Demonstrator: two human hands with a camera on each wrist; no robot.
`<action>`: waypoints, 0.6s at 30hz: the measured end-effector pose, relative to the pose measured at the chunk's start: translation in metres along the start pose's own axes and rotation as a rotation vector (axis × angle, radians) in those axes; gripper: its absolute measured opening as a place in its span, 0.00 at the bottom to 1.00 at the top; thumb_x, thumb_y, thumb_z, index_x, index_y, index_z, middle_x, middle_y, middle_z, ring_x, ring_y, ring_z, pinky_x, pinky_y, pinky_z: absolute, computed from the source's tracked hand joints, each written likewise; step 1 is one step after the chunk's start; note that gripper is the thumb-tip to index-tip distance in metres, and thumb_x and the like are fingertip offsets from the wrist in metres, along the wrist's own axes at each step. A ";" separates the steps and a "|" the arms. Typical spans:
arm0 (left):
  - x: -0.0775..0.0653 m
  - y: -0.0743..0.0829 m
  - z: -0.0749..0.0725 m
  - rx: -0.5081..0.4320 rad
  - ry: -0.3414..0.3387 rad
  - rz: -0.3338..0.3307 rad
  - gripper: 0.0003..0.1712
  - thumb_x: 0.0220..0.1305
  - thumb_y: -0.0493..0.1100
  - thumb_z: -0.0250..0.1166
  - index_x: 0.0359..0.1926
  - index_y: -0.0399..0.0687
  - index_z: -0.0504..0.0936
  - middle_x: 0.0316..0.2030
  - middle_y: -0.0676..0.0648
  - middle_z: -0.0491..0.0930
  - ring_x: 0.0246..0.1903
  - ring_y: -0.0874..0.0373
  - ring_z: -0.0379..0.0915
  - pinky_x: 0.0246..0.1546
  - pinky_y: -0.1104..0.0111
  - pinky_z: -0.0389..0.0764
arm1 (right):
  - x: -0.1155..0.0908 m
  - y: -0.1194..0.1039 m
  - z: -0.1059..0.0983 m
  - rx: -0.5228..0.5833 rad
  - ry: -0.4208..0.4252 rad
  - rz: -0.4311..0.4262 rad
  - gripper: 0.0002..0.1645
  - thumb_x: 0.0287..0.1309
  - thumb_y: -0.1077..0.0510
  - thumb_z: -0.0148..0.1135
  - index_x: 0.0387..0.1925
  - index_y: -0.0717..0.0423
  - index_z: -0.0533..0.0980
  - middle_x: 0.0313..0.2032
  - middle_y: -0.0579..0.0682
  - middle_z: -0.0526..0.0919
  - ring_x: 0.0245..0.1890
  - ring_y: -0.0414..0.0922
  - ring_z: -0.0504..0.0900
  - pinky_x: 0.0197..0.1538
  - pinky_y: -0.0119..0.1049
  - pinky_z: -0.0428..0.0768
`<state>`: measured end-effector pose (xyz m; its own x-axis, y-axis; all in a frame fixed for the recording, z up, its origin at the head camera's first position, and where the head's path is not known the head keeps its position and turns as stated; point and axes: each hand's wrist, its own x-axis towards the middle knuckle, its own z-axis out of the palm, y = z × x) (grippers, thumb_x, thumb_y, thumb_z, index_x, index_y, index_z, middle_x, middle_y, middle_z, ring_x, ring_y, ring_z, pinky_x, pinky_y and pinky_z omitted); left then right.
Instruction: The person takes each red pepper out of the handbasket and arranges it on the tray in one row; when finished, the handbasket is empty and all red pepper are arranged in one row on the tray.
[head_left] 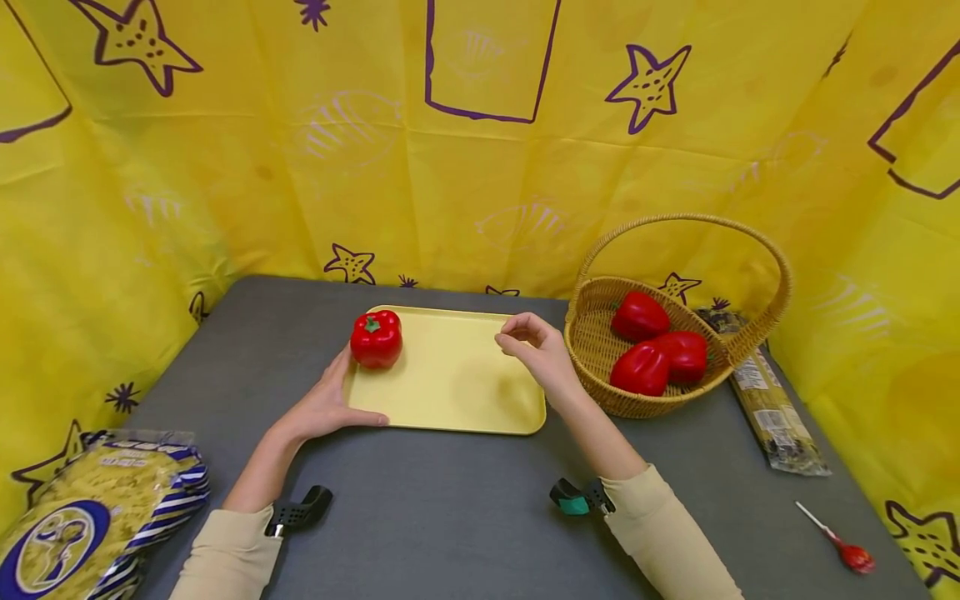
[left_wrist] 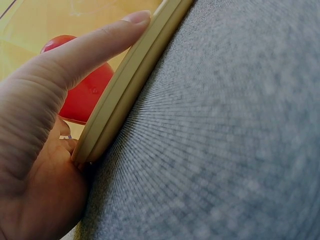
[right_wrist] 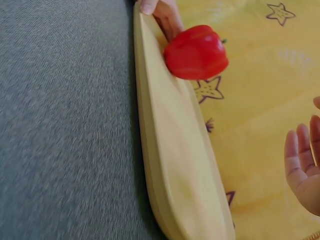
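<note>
A red bell pepper with a green stem stands at the left end of a pale yellow tray. My left hand spreads around the tray's near left corner. Its straight thumb rests on the near rim, while the other fingers reach along the left side and are partly hidden by the pepper. Above the tray's right end hovers my right hand, fingers loosely bent and nothing between them. In the right wrist view its fingers hang apart from the tray.
A wicker basket with a tall handle holds several red peppers at right. Beside it lies a bag of long pasta; a red lollipop is nearer. Another pasta bag sits front left. Yellow cloth hangs behind the table.
</note>
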<state>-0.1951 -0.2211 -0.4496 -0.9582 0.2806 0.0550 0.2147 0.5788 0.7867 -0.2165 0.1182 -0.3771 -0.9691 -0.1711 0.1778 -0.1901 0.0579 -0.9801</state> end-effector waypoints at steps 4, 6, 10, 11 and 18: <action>0.001 0.000 0.001 -0.005 -0.005 0.004 0.78 0.38 0.55 0.82 0.78 0.58 0.33 0.75 0.41 0.39 0.72 0.40 0.38 0.65 0.36 0.47 | -0.007 0.001 -0.011 0.026 0.007 0.007 0.09 0.60 0.63 0.65 0.39 0.62 0.75 0.36 0.49 0.79 0.39 0.45 0.80 0.46 0.36 0.80; 0.001 0.000 0.001 -0.001 -0.005 0.008 0.78 0.37 0.55 0.82 0.78 0.57 0.33 0.75 0.41 0.39 0.72 0.40 0.38 0.65 0.36 0.47 | -0.011 0.000 -0.016 0.038 0.009 0.014 0.09 0.60 0.63 0.65 0.40 0.63 0.75 0.36 0.49 0.79 0.39 0.44 0.80 0.46 0.35 0.80; 0.001 -0.001 0.001 0.006 -0.002 0.014 0.78 0.38 0.55 0.82 0.78 0.57 0.34 0.75 0.41 0.38 0.72 0.39 0.38 0.65 0.36 0.46 | -0.018 -0.001 -0.029 0.026 0.014 0.019 0.12 0.59 0.63 0.66 0.42 0.64 0.74 0.37 0.49 0.80 0.39 0.45 0.80 0.46 0.34 0.81; 0.001 -0.001 0.001 0.007 -0.002 0.016 0.78 0.38 0.55 0.82 0.78 0.57 0.34 0.75 0.40 0.38 0.72 0.39 0.38 0.65 0.36 0.46 | -0.020 -0.002 -0.032 0.011 0.016 0.017 0.13 0.59 0.63 0.66 0.43 0.65 0.74 0.37 0.49 0.80 0.40 0.46 0.80 0.46 0.34 0.80; 0.002 -0.001 0.001 0.005 -0.007 0.009 0.78 0.38 0.56 0.82 0.78 0.58 0.33 0.76 0.40 0.38 0.72 0.39 0.37 0.65 0.36 0.46 | -0.033 -0.008 -0.059 -0.185 0.052 -0.015 0.15 0.59 0.59 0.68 0.45 0.62 0.77 0.42 0.53 0.81 0.45 0.45 0.78 0.48 0.32 0.77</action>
<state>-0.1968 -0.2207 -0.4507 -0.9548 0.2915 0.0577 0.2243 0.5800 0.7831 -0.1924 0.1812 -0.3702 -0.9718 -0.1230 0.2013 -0.2257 0.2364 -0.9451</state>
